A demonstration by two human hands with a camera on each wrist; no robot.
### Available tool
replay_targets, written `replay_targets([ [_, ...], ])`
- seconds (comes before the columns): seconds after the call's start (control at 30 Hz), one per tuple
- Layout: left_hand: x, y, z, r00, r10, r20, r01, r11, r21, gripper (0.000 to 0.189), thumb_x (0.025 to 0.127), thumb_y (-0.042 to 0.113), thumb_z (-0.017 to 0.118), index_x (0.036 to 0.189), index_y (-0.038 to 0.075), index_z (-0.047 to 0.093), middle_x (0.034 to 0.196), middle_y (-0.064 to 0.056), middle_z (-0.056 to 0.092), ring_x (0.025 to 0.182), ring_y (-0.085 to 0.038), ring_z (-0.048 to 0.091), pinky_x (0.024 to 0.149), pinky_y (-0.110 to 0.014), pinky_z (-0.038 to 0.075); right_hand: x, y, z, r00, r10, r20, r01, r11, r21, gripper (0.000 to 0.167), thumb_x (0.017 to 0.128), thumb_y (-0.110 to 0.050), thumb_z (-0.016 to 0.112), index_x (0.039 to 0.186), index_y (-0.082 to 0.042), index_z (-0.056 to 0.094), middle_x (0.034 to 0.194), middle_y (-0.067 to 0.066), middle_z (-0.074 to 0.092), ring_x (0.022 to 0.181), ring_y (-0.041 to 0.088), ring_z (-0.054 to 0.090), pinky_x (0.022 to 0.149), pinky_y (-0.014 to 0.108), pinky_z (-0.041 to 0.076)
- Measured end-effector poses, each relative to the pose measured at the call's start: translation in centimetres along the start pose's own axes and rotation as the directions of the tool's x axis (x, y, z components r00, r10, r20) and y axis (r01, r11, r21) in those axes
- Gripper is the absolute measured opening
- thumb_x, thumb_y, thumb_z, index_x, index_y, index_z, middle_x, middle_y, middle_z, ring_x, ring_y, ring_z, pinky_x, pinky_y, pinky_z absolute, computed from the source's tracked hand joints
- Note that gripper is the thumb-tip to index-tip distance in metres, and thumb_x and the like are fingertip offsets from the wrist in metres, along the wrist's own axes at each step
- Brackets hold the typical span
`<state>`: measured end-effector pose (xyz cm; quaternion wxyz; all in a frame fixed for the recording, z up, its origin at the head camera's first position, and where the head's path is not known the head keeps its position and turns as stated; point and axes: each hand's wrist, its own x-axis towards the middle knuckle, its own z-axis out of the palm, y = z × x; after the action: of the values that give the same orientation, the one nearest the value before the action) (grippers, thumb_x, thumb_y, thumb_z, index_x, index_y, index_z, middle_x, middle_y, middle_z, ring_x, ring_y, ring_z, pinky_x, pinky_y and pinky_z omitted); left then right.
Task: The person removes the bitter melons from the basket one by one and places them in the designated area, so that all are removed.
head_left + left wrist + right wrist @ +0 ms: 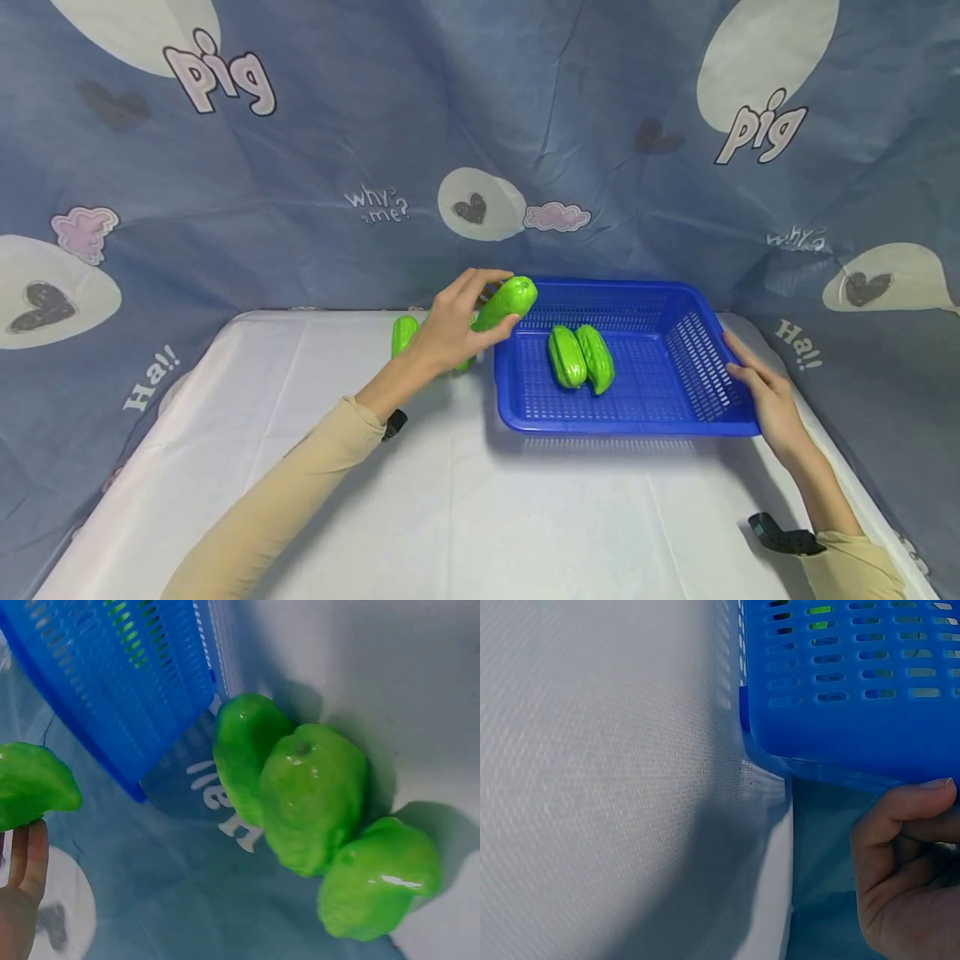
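My left hand (447, 332) grips a glossy green gourd (510, 302) between thumb and fingers, raised at the left rim of a blue perforated basket (630, 427). In the left wrist view, that gourd (34, 786) shows at the left edge above the fingers. Two ridged green gourds, one the left gourd (567, 357) and one the right gourd (596, 360), lie side by side inside the basket. My right hand (776, 412) holds the basket's right side, thumb at the rim and fingers along the outside.
Left of the basket more green gourds lie on the white-covered table, one gourd (404, 333) showing past the left hand. The left wrist view has three close together, the middle gourd (315, 799) largest. A blue printed cloth (315, 167) hangs behind the table (540, 517).
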<state>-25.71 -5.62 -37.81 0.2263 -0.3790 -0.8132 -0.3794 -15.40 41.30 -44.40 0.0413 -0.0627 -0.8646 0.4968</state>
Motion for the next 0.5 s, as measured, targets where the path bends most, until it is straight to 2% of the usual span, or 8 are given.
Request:
replay_targets([
  [0.13, -0.6, -0.9, -1.2, 0.992, -0.113, -0.053, 0.109, 0.991, -0.080, 0.053, 0.096, 0.024, 0.080, 0.142, 0.007, 0.062, 0.123, -0.013, 0.071, 0.106, -0.025, 0.073, 0.088, -0.035, 0.065, 0.0, 0.1, 0.0, 1.000, 0.001, 0.004, -0.001, 1.000, 0.002, 0.053, 0.116, -0.043, 0.042, 0.168, -0.041, 0.029, 0.178, -0.013, 0.022, 0.151, -0.012, 0.025, 0.122, 0.013, 0.018],
  [0.23, -1.2, -1.5, -2.1, 0.974, -0.215, -0.069, 0.205, 0.970, -0.134, 0.051, 0.098, 0.024, 0.079, 0.143, 0.008, 0.062, 0.127, -0.014, 0.071, 0.107, -0.028, 0.075, 0.089, -0.039, 0.065, -0.1, 0.1, 0.1, 1.000, 0.009, 0.005, -0.009, 1.000, -0.004, 0.053, 0.116, -0.044, 0.042, 0.167, -0.042, 0.029, 0.178, -0.010, 0.022, 0.152, -0.010, 0.025, 0.122, 0.014, 0.019],
  [0.37, -1.9, -2.1, -3.0, 0.931, -0.360, -0.057, 0.344, 0.920, -0.187, 0.050, 0.101, 0.029, 0.077, 0.144, 0.011, 0.062, 0.133, -0.013, 0.071, 0.114, -0.031, 0.075, 0.096, -0.043, 0.065, 0.0, 0.0, 0.0, 1.000, 0.018, 0.004, -0.018, 1.000, -0.011, 0.053, 0.116, -0.044, 0.042, 0.167, -0.043, 0.029, 0.179, -0.007, 0.021, 0.155, -0.005, 0.025, 0.123, 0.016, 0.020],
  [0.5, -2.7, -2.8, -3.8, 0.885, -0.465, -0.009, 0.450, 0.861, -0.239, 0.051, 0.103, 0.037, 0.074, 0.148, 0.016, 0.061, 0.140, -0.012, 0.069, 0.121, -0.032, 0.073, 0.101, -0.046, 0.064, 0.0, 0.0, 0.0, 1.000, 0.011, 0.004, -0.011, 1.000, -0.015, 0.053, 0.116, -0.044, 0.041, 0.167, -0.043, 0.029, 0.179, -0.006, 0.021, 0.153, -0.007, 0.027, 0.122, 0.014, 0.021],
])
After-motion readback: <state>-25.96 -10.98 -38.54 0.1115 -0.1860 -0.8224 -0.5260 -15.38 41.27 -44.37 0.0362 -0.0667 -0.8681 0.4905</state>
